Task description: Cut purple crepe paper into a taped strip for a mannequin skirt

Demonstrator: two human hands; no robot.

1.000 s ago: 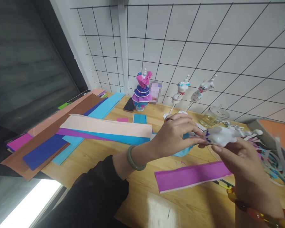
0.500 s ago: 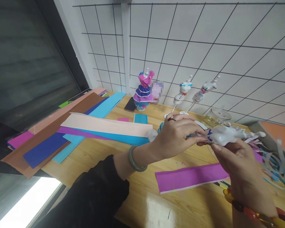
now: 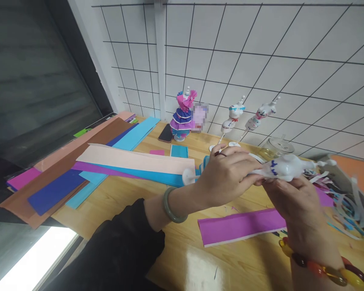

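Note:
My left hand (image 3: 227, 171) is closed around the lower part of a small white mannequin (image 3: 286, 166) lying sideways above the table. Its round white base (image 3: 187, 176) sticks out to the left of that hand on a thin rod. A bit of light blue paper (image 3: 204, 163) shows behind my left fingers. My right hand (image 3: 294, 198) cups the mannequin's torso from below, fingers closed on it. A purple paper strip (image 3: 242, 226) lies on the wooden table (image 3: 133, 202) just under both hands.
Long paper sheets (image 3: 87, 165) in pink, blue, brown and purple cover the table's left. A dressed mannequin (image 3: 183, 115), a phone (image 3: 165, 133) and two small mannequins (image 3: 248, 117) stand by the grid wall. A glass jar (image 3: 274, 147) and paper scraps (image 3: 346, 198) lie at right.
Both hands have turned and raised the mannequin a little. Its round base now shows to the left of my left hand, where it was hidden before.

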